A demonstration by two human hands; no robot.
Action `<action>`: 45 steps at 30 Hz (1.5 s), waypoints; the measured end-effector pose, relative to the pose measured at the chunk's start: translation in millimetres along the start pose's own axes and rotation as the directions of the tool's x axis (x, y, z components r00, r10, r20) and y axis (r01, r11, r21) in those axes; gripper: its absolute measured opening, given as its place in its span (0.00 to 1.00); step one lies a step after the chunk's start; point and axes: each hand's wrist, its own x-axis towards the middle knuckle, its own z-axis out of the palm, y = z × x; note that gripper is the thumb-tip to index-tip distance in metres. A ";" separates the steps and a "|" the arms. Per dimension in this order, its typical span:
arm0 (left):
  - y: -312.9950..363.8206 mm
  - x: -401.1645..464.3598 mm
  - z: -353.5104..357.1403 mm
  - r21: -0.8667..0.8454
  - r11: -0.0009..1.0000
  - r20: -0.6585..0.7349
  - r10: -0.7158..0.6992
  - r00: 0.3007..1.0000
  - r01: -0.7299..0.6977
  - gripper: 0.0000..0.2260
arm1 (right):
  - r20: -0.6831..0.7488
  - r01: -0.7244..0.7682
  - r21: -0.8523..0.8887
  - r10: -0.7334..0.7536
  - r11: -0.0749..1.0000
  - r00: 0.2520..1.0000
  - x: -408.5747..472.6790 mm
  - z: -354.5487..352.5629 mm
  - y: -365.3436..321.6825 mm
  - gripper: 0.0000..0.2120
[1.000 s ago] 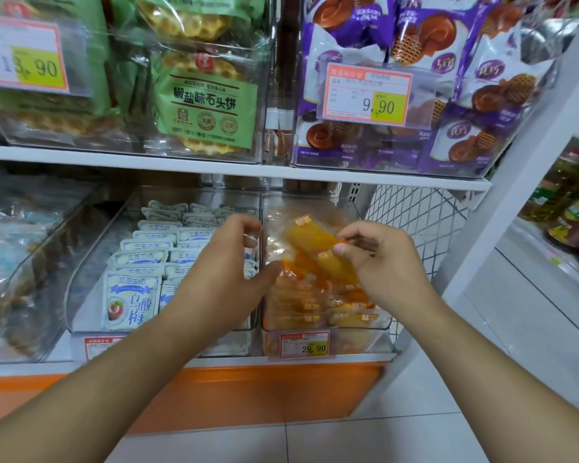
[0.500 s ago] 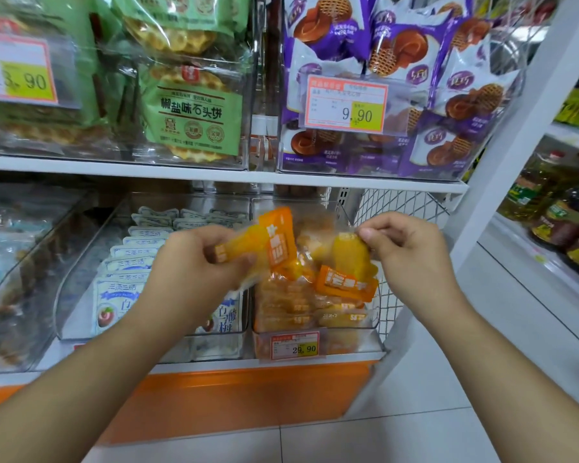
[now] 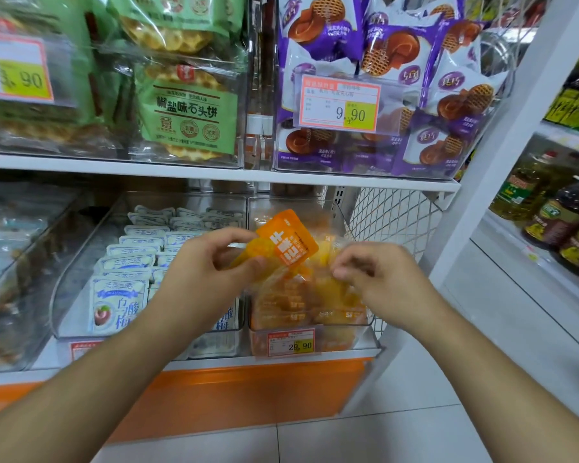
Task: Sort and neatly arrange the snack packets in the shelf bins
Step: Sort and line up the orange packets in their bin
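On the lower shelf, a clear bin holds several orange and yellow snack packets. Above its left side, my left hand pinches one orange packet, which is tilted with its label facing me. My right hand hovers over the bin's right half with curled fingers that pinch the clear edge of a yellow packet lying low over the pile. To the left, a second clear bin holds rows of upright white-and-blue plum packets.
A price tag hangs on the orange bin's front. The upper shelf carries bins of green waffle packs and purple biscuit packs. A wire mesh panel closes the shelf's right end. Oil bottles stand on a neighbouring rack.
My left hand has raised and turned the orange packet towards the bin. My right hand has dropped lower and moved left with the yellow packet, down onto the pile.
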 end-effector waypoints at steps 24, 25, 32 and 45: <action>-19.4 3.2 15.1 0.133 0.989 0.125 0.042 0.991 -0.059 0.08 | 0.013 0.022 0.155 -0.024 0.988 1.000 3.6 15.2 -23.4 0.07; -22.1 3.6 13.5 0.235 0.969 0.113 0.052 0.992 -0.077 0.05 | 0.030 0.013 0.088 -0.016 0.996 0.999 3.2 17.3 -19.6 0.08; -26.2 0.3 9.2 0.544 0.806 0.182 0.156 0.971 -0.231 0.09 | 0.160 0.074 -0.178 -0.045 0.981 0.986 2.6 24.8 -16.1 0.08; -62.7 16.3 8.5 0.734 0.521 0.290 0.340 0.894 -0.436 0.15 | 0.194 -0.038 -0.162 0.070 0.986 0.979 21.5 28.3 -13.5 0.07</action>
